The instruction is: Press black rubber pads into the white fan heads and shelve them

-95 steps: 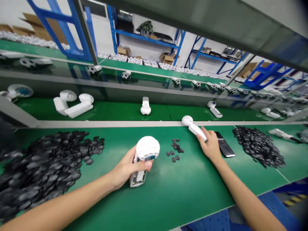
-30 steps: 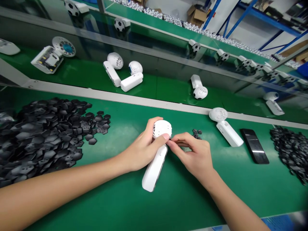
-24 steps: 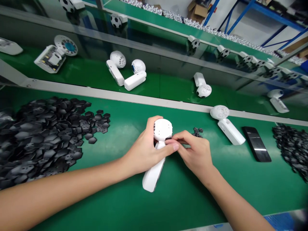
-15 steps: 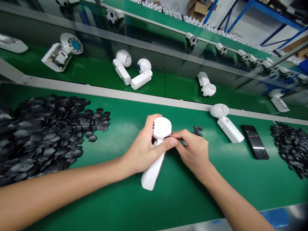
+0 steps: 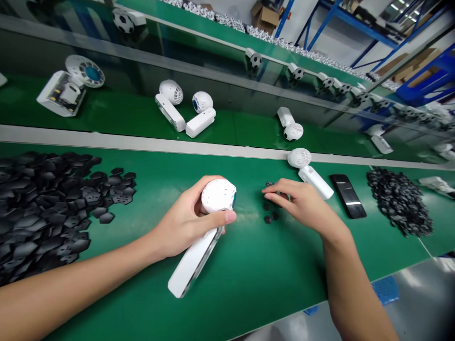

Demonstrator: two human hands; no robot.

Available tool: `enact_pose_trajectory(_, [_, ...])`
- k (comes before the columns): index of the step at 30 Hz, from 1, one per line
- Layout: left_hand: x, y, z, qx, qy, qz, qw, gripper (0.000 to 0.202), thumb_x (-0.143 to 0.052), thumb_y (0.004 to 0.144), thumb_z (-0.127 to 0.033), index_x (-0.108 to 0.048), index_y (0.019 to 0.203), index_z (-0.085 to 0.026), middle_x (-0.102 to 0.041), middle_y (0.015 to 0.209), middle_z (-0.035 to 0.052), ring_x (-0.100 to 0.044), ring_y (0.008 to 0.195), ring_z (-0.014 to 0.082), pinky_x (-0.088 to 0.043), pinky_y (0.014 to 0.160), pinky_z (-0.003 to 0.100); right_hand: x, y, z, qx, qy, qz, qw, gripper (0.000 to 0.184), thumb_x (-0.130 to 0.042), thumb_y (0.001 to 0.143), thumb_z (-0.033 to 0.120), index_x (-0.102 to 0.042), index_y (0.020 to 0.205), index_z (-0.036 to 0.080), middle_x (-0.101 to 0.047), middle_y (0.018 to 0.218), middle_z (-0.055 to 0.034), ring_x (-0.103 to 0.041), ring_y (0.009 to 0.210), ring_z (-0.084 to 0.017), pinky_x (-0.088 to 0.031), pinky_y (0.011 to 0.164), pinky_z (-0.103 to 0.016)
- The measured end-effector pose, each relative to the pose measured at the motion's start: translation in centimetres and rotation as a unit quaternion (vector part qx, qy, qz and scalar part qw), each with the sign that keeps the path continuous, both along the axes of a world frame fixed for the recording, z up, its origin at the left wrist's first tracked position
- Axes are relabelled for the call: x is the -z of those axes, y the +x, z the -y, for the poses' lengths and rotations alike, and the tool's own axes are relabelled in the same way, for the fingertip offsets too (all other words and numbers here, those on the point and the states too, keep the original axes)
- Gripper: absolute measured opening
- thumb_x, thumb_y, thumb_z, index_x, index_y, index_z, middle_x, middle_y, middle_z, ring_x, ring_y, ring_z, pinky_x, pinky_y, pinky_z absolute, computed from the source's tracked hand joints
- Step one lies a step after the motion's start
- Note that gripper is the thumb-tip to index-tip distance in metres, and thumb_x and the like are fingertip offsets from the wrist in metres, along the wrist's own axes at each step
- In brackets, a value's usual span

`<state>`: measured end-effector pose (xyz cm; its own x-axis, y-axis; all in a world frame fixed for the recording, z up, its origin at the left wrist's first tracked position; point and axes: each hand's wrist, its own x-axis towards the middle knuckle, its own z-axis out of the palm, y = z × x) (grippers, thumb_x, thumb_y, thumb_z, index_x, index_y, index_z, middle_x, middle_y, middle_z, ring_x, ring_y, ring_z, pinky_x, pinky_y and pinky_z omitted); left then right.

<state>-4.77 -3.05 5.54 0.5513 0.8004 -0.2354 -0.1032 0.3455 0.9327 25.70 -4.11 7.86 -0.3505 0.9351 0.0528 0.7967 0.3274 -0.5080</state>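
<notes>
Right hand (image 5: 305,206) has left the white round-headed plastic fan (image 5: 194,263), fingers open over small black plastic pieces (image 5: 267,219) beside it; left hand (image 5: 181,225) still grips it.

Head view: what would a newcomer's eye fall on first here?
First the left hand, mid-table, gripping a white handheld fan at its round head, handle slanting toward the near edge. Just right of it, the right hand spreads its fingers over a few small black pieces. A big heap of black pieces fills the green table's left side.
</notes>
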Motion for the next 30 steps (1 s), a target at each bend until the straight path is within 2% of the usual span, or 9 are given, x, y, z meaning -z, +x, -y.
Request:
enact_pose_trajectory(4, [-0.8,-0.3,-0.2,-0.014,0.008,-0.014,1.0,0.057,-0.087,0.082,-0.04,-0.058,0.128,-0.024,-0.067,0.097,0.0023,-0.073,0.064,0.0218,-0.061,0.055,0.032,-0.2,1.0,0.3,0.002,-0.052,0.058,0.997,0.018,-0.066,0.105,0.039,-0.077,0.098,0.027,-0.079,0.099,-0.0015,-0.072,0.082,-0.02,-0.051,0.069,-0.031])
enact_pose_trajectory(8, [-0.6,-0.3,-0.6,-0.027,0.002,-0.035,0.999,0.056,-0.085,0.084,-0.045,-0.056,0.127,-0.024,-0.068,0.093,0.0027,-0.073,0.062,0.0215,-0.061,0.053,0.031,0.1,-0.5,1.0,0.036,-0.045,0.136,0.989,0.044,-0.068,0.101,0.053,-0.06,0.069,0.024,-0.069,0.069,-0.0001,-0.06,0.059,-0.018,-0.035,0.053,-0.031])
enact_pose_trajectory(10, [-0.2,-0.2,-0.8,-0.039,-0.021,-0.03,0.999,0.053,-0.081,0.087,-0.048,-0.054,0.126,-0.025,-0.067,0.085,0.0008,-0.071,0.061,0.0205,-0.061,0.052,0.031,0.2,-1.1,1.2,0.042,-0.026,0.179,0.983,0.046,-0.068,0.101,0.05,-0.056,0.065,0.024,-0.066,0.064,0.0,-0.057,0.057,-0.018,-0.029,0.05,-0.031])
enact_pose_trajectory(12, [0.1,0.0,-1.0,-0.058,-0.032,-0.012,0.998,0.051,-0.072,0.093,-0.056,-0.052,0.128,-0.026,-0.066,0.082,0.0002,-0.07,0.06,0.0202,-0.059,0.05,0.03,0.3,-1.3,1.2,0.037,-0.013,0.191,0.981,0.04,-0.067,0.1,0.04,-0.058,0.065,0.024,-0.067,0.064,0.0003,-0.058,0.057,-0.018,-0.027,0.05,-0.032])
enact_pose_trajectory(14, [0.3,0.1,-1.1,-0.075,-0.022,0.006,0.997,0.051,-0.063,0.097,-0.062,-0.051,0.132,-0.027,-0.067,0.086,0.0017,-0.069,0.06,0.02,-0.058,0.048,0.03,0.3,-1.2,1.1,0.03,-0.025,0.147,0.988,0.032,-0.065,0.1,0.032,-0.063,0.068,0.025,-0.068,0.064,0.0012,-0.059,0.057,-0.018,-0.031,0.05,-0.031])
enact_pose_trajectory(17, [-0.1,0.2,-1.2,-0.088,0.008,0.02,0.996,0.055,-0.061,0.098,-0.061,-0.047,0.14,-0.028,-0.07,0.089,0.0024,-0.068,0.061,0.0189,-0.058,0.053,0.03,-0.2,-1.7,1.1,0.037,-0.09,-0.028,0.995,0.028,-0.064,0.103,0.036,-0.076,0.08,0.026,-0.074,0.07,0.0009,-0.067,0.06,-0.017,-0.048,0.054,-0.029])
enact_pose_trajectory(21, [-1.5,0.0,-0.5,-0.09,0.085,0.01,0.992,0.056,-0.065,0.1,-0.052,-0.039,0.145,-0.031,-0.073,0.091,0.0021,-0.075,0.081,0.0227,-0.059,0.073,0.033,-1.4,-4.4,2.2,0.075,-0.123,-0.264,0.954,0.025,-0.074,0.097,0.046,-0.083,0.085,0.026,-0.081,0.078,-0.0018,-0.077,0.069,-0.022,-0.065,0.064,-0.031])
enact_pose_trajectory(25, [-2.9,-0.3,0.7,-0.07,0.198,-0.057,0.976,0.062,-0.07,0.099,-0.047,-0.036,0.149,-0.033,-0.069,0.11,0.0052,-0.071,0.091,0.0224,-0.058,0.082,0.035,-2.5,-7.0,3.5,0.085,-0.094,-0.348,0.929,0.022,-0.08,0.093,0.045,-0.082,0.081,0.026,-0.08,0.073,-0.0017,-0.076,0.064,-0.022,-0.065,0.057,-0.031])
enact_pose_trajectory(30, [-3.4,-0.9,1.0,-0.022,0.37,-0.172,0.913,0.064,-0.072,0.097,-0.042,-0.039,0.151,-0.034,-0.061,0.132,0.0085,-0.066,0.095,0.0218,-0.054,0.082,0.033,-2.7,-8.3,4.0,0.07,-0.098,-0.342,0.932,0.022,-0.08,0.093,0.044,-0.082,0.082,0.025,-0.078,0.071,-0.0005,-0.069,0.055,-0.017,-0.051,0.045,-0.026])
